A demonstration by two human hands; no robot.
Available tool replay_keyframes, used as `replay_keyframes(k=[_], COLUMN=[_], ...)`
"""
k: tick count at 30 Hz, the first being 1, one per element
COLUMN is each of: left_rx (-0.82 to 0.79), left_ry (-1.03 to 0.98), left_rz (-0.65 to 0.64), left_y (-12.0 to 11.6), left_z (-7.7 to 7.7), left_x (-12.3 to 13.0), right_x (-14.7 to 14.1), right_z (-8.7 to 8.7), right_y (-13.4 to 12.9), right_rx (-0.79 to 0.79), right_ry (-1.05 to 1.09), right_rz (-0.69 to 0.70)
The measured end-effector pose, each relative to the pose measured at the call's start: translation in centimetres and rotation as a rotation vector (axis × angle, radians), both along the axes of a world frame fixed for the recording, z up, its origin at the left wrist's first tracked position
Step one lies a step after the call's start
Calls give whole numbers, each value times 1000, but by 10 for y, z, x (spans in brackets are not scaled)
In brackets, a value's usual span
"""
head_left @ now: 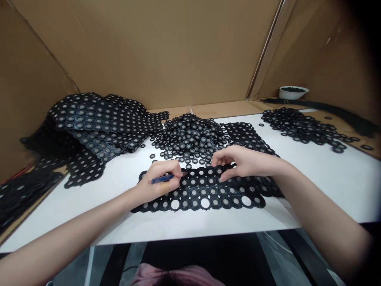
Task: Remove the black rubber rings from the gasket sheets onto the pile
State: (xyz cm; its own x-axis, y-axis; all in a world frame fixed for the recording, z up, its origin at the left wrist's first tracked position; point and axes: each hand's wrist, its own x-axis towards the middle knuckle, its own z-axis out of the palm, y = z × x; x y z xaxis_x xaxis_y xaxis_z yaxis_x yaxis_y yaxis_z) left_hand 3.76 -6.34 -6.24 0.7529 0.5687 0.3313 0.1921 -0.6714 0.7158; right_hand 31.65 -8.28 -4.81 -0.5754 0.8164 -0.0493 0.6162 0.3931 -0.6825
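A long black sheet of punched rubber rings with grey mesh centres lies flat on the white table, and several of its rings are empty holes. My left hand rests on its left part, shut on a slim blue pen-like tool, whose tip is hidden by my fingers. My right hand lies over the sheet's upper edge. Its thumb and fingertips touch the rings, but I cannot tell whether they grip one. Loose rings lie just beyond both hands.
A heap of rings rises behind my hands, with large draped sheets to the left and scattered rings to the right. A white bowl stands in the far right corner. Cardboard walls surround the white table.
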Motion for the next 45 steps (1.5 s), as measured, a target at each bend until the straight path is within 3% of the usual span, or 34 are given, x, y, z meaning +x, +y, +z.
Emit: replay_keyframes(k=[15, 24, 36, 45], left_rx=[-129, -131, -146, -160], left_ry=[-8, -14, -1, -6], left_rz=[1, 3, 7, 13], left_y=[9, 12, 13, 13], left_z=[-10, -13, -12, -15], left_x=[-4, -5, -4, -6], right_x=[27, 39, 57, 59], right_z=[4, 7, 16, 19], right_y=[-2, -3, -11, -14], right_rx=[-110, -174, -194, -262], right_ry=[32, 79, 59, 53], right_rz=[-13, -49, 29, -22])
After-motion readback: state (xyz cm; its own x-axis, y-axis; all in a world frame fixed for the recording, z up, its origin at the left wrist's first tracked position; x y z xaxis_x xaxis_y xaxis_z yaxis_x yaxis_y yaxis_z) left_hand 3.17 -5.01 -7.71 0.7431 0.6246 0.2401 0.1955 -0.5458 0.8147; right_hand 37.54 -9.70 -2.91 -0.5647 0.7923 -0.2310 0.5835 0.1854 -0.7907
